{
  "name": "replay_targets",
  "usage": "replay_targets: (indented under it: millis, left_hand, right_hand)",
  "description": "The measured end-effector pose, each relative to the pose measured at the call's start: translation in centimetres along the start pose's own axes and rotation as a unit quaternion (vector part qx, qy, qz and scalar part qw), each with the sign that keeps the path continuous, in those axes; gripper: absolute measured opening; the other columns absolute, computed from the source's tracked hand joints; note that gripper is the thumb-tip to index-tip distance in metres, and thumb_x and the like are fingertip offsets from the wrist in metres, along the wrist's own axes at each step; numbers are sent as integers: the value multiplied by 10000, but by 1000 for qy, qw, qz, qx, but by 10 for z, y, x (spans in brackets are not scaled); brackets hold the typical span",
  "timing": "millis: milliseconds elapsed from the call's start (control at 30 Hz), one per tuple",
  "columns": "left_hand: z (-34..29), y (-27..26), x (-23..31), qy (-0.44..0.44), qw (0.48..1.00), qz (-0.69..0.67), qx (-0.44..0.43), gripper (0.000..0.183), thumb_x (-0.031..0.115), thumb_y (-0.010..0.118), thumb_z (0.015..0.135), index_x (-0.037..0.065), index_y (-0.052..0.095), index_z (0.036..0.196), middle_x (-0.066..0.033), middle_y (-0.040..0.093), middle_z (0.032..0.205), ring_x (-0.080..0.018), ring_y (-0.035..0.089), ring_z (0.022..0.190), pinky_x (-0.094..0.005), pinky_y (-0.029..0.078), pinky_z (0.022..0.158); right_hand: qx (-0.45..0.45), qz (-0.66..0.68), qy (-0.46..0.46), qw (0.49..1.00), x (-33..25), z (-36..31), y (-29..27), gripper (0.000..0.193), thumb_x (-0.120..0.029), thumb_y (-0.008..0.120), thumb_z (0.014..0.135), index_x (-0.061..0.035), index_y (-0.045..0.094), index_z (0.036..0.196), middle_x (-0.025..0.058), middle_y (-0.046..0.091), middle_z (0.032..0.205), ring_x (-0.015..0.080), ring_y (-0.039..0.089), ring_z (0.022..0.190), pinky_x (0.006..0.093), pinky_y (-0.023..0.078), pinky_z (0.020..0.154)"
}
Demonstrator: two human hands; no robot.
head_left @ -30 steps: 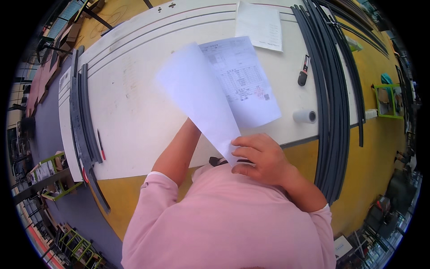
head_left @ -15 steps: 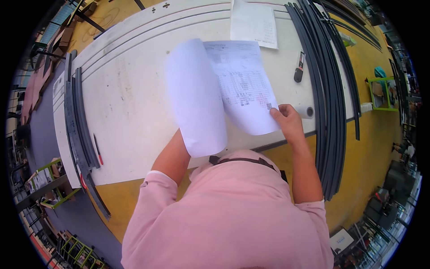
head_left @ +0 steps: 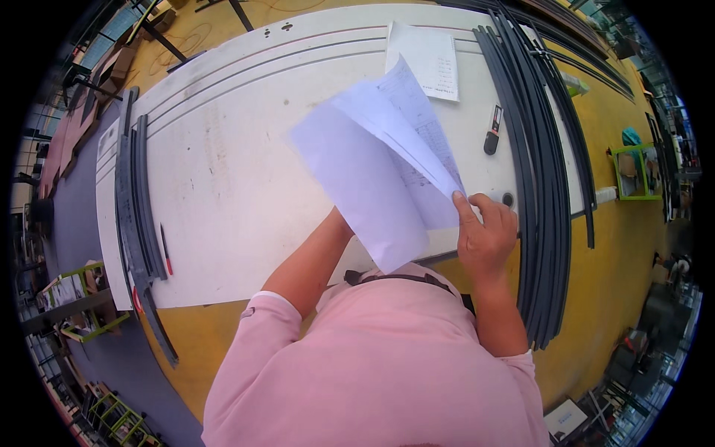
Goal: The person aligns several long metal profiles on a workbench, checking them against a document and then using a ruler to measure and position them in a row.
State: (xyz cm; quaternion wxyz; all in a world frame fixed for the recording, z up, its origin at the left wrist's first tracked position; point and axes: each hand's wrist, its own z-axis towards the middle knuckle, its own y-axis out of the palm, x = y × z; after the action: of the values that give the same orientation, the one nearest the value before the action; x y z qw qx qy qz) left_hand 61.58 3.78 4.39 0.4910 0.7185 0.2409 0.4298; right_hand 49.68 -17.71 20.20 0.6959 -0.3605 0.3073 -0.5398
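Several white printed paper sheets [head_left: 357,164] are held up over the white table, bent and partly folded over one another. At their right edge my right hand [head_left: 488,231] pinches the paper between thumb and fingers. My left hand [head_left: 342,222] reaches behind the sheets, and its fingers are hidden by them. Print in table form shows on the far part of the sheets; the nearer flap looks blank. A roll [head_left: 507,200] lies on the table just beyond my right hand, partly covered by it.
On the white table [head_left: 223,186] lie a notepad sheet [head_left: 439,67], a black utility knife [head_left: 492,130] and a red-and-black pen [head_left: 165,249]. Long dark grey strips [head_left: 547,194] run along the right side, and shorter dark strips [head_left: 138,197] along the left. A green-framed cart [head_left: 637,171] stands right.
The left part of the sheets has swung rightward and folded over the printed page. My right hand has turned and moved slightly nearer to me. My left forearm has shifted right.
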Motion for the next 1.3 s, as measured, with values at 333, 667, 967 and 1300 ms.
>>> replay_targets:
  millis: [333,667,967,1300]
  left_hand:
    - [-4,5,1,17,1000,-3,8,411,241,667,1037,19,590,1374,-110,691,1312,-243,677,1107,-417,567,963]
    - [-10,4,3,26,1000,-2,14,408,240,667,1036,16,593,1369,-112,693,1309,-246,680,1101,-417,567,961]
    - [-13,1,3,40,999,-8,17,404,238,666,1035,14,595,1364,-114,695,1307,-249,683,1096,-417,567,958]
    - [-21,3,3,53,998,0,24,401,237,666,1034,12,597,1359,-116,698,1304,-252,686,1090,-417,568,956]
  right_hand:
    - [52,18,-63,997,-29,-8,-11,373,-88,752,796,-217,814,1141,8,677,1195,236,559,1028,418,377,898]
    - [29,52,-75,995,-30,-3,-11,452,-60,730,802,-210,806,1222,4,669,1027,200,592,874,393,385,838]
    - [27,72,-99,992,-29,2,-12,406,-68,741,813,-204,816,1188,38,718,1107,208,617,887,381,416,788]
    - [74,17,-96,992,-29,1,-9,229,-128,782,842,-215,818,1051,31,729,1268,222,583,1152,396,382,944]
